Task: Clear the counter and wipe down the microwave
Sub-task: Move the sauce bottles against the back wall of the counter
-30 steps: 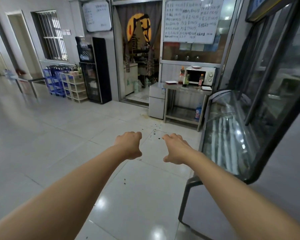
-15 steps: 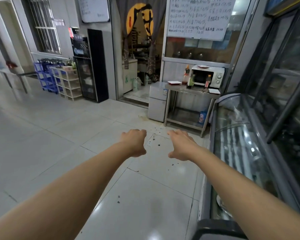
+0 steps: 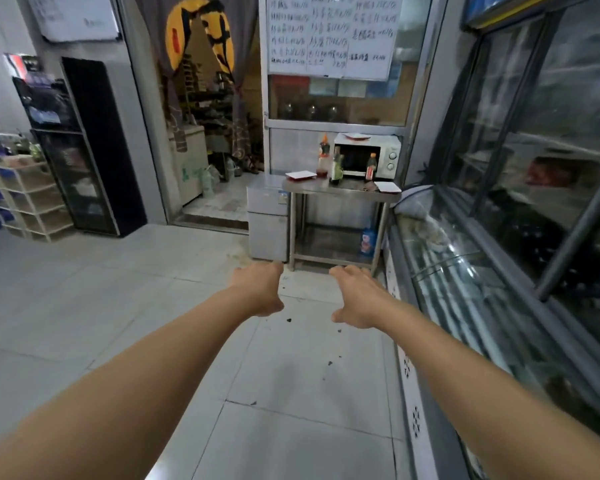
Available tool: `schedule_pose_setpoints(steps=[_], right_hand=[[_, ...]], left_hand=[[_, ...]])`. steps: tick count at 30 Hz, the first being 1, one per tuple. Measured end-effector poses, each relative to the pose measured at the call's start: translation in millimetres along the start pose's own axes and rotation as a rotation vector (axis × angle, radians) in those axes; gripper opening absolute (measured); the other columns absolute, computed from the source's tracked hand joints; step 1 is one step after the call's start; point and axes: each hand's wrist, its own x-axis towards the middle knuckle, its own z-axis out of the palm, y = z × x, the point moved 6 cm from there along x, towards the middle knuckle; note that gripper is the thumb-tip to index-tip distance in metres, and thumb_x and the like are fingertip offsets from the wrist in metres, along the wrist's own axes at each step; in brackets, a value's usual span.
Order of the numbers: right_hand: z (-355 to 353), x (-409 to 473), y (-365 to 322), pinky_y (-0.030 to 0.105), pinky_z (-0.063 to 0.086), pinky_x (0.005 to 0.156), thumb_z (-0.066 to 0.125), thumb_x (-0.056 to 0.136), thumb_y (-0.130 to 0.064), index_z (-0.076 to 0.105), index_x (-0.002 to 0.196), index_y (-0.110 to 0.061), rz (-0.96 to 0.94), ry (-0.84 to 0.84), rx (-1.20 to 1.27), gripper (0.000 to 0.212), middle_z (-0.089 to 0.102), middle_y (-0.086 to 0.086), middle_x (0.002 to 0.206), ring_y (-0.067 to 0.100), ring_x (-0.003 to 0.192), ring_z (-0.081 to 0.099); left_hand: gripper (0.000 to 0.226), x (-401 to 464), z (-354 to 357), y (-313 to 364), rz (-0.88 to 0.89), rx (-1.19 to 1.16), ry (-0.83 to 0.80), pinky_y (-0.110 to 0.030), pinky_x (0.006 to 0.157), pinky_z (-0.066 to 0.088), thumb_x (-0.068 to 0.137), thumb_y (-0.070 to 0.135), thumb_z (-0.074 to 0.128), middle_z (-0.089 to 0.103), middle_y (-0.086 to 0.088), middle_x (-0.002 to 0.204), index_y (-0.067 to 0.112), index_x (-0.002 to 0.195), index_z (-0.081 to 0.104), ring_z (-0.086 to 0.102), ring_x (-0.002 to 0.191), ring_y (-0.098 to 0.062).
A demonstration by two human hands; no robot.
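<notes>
A white microwave (image 3: pixel 368 156) with a plate on its top stands at the back of a steel counter (image 3: pixel 340 190) across the room. Three bottles (image 3: pixel 335 165) stand in front of it. A flat plate (image 3: pixel 301 174) lies at the counter's left end, another plate (image 3: pixel 387 187) and a dark cloth (image 3: pixel 371 187) at its right end. Both arms reach forward over the tiled floor, well short of the counter. My left hand (image 3: pixel 262 289) and my right hand (image 3: pixel 357 299) are held out, fingers loosely curled, holding nothing.
A small grey fridge (image 3: pixel 267 216) stands left of the counter. A glass display case (image 3: pixel 471 289) runs along the right side. A dark drinks cooler (image 3: pixel 84 147) and crate shelves (image 3: pixel 21 199) are at the left. An open doorway (image 3: pixel 208 140) lies behind. Dark crumbs dot the floor.
The view has moved closer to the counter and microwave, which now look larger. Both hands stay out in front, their fingers a little less tightly curled.
</notes>
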Motion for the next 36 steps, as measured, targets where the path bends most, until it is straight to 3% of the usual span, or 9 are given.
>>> schedule_pose_setpoints(steps=[8, 16, 29, 36], right_hand=[[-0.2, 126.0, 25.3, 0.042, 0.031, 0.111, 0.071, 0.081, -0.031, 0.021, 0.147, -0.016, 0.054, -0.023, 0.002, 0.084, 0.025, 0.01, 0.151, 0.03, 0.139, 0.022], [-17.8, 286.3, 84.0, 0.039, 0.036, 0.102, 0.068, 0.08, -0.033, 0.03, 0.141, -0.016, 0.015, -0.009, -0.023, 0.074, 0.034, 0.009, 0.143, 0.03, 0.13, 0.031], [-45.9, 494.1, 146.5, 0.046, 0.028, 0.107, 0.067, 0.082, -0.036, 0.024, 0.144, -0.019, -0.001, -0.027, -0.038, 0.077, 0.03, 0.01, 0.145, 0.03, 0.134, 0.027], [-57.0, 605.1, 156.7, 0.045, 0.034, 0.107, 0.068, 0.081, -0.035, 0.025, 0.143, -0.016, 0.031, 0.013, -0.01, 0.078, 0.032, 0.012, 0.143, 0.032, 0.132, 0.029]], left_hand=[[0.054, 128.9, 13.7, -21.4, 0.07, -0.007, -0.019, -0.035, 0.092, 0.041, 0.081, 0.027, 0.066, 0.055, -0.003, 0.127, 0.019, 0.129, 0.043, 0.052, 0.115, -0.025], [0.059, 292.5, 13.7, -21.6, 0.024, -0.005, -0.025, -0.036, 0.089, 0.045, 0.079, 0.029, 0.069, 0.055, -0.003, 0.127, 0.02, 0.13, 0.042, 0.053, 0.114, -0.025], [0.059, 500.8, 1.8, -46.0, -0.004, -0.025, -0.01, -0.039, 0.094, 0.046, 0.079, 0.031, 0.069, 0.054, -0.005, 0.129, 0.02, 0.13, 0.041, 0.052, 0.117, -0.026], [0.055, 619.2, 5.2, -75.4, 0.052, -0.114, 0.005, -0.036, 0.085, 0.045, 0.077, 0.031, 0.072, 0.058, -0.004, 0.122, 0.022, 0.124, 0.045, 0.056, 0.108, -0.025]])
